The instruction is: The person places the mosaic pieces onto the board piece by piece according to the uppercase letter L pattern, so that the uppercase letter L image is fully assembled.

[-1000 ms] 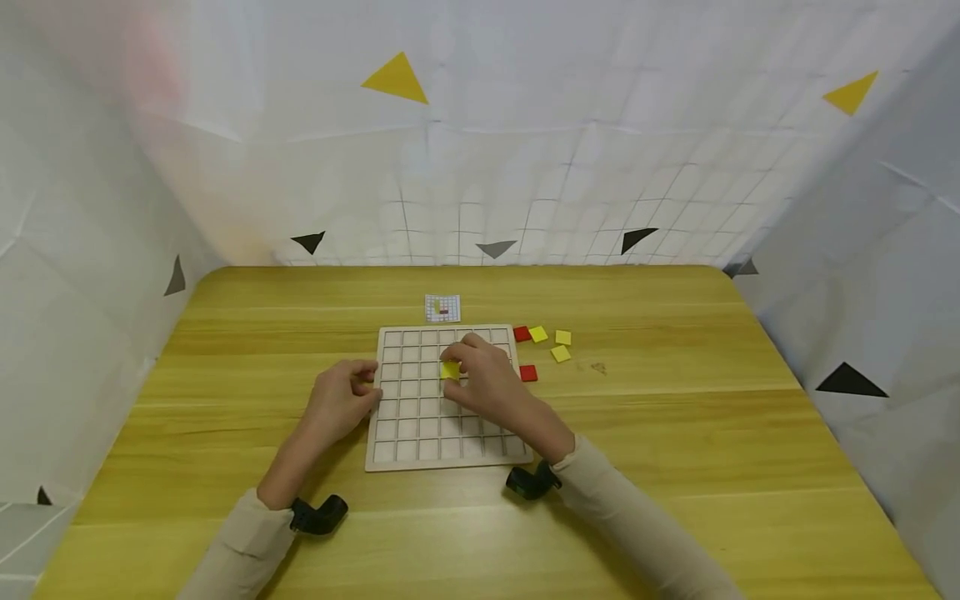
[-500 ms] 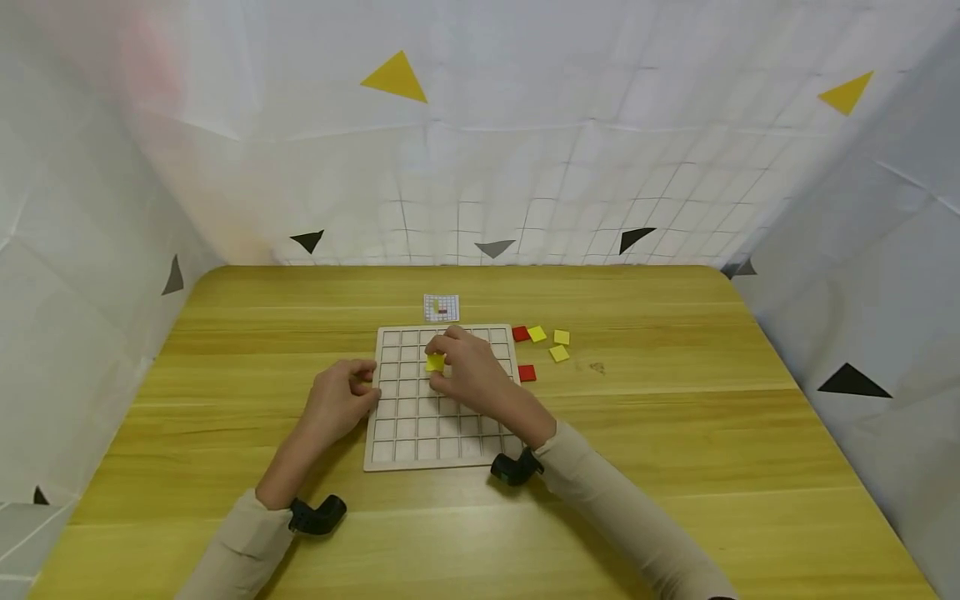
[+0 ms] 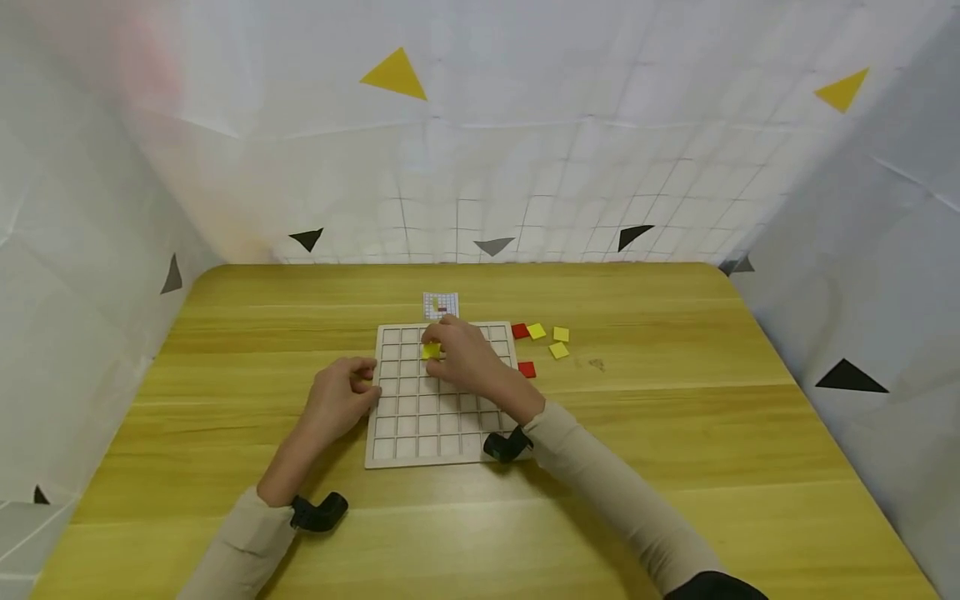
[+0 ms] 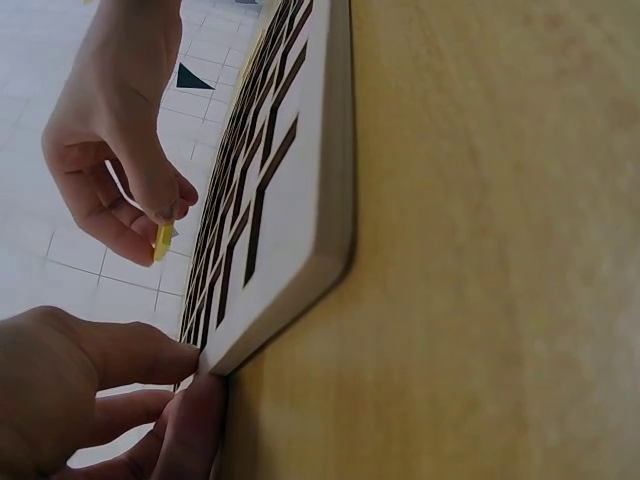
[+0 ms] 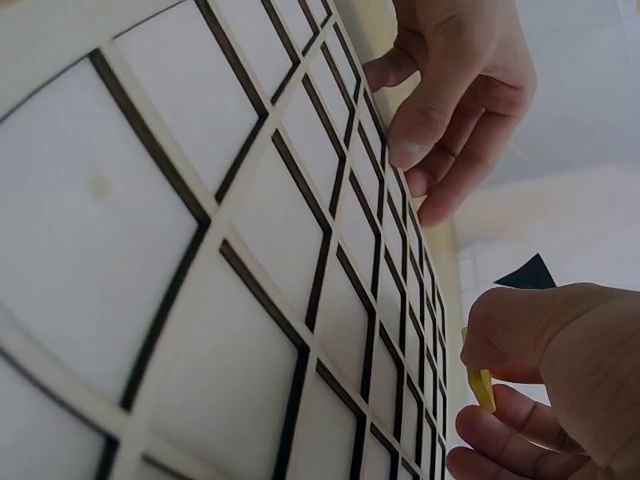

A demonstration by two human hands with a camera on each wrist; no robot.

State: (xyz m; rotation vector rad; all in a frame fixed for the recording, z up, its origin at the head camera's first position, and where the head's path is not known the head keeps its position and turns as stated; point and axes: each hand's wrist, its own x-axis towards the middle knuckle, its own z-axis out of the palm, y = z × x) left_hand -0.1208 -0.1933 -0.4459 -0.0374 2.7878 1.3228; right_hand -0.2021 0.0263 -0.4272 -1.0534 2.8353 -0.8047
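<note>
A pale wooden grid board (image 3: 427, 463) lies flat on the table, its cells bare where they show. My right hand (image 3: 468, 358) pinches a yellow square tile (image 3: 431, 352) between thumb and fingers over the board's far part, left of middle. The right wrist view shows the same yellow tile (image 5: 482, 388) tilted on edge between the fingertips. At the board's left side, my left hand (image 3: 339, 393) holds the edge. In the left wrist view, the left hand's fingertips (image 4: 190, 365) sit right at the board's rim. Part of the grid is hidden under the right hand and forearm.
Right of the board lie loose tiles: a red tile (image 3: 521, 332) beside a yellow one, two more yellow tiles, and a red tile (image 3: 527, 369) at the board's edge. A small printed grid card (image 3: 435, 306) lies behind the board. White sheeting (image 3: 525, 167) encloses the table.
My right hand has carried the yellow tile leftward and farther away across the board. The left hand has stayed at the left edge, and the loose tiles lie as before.
</note>
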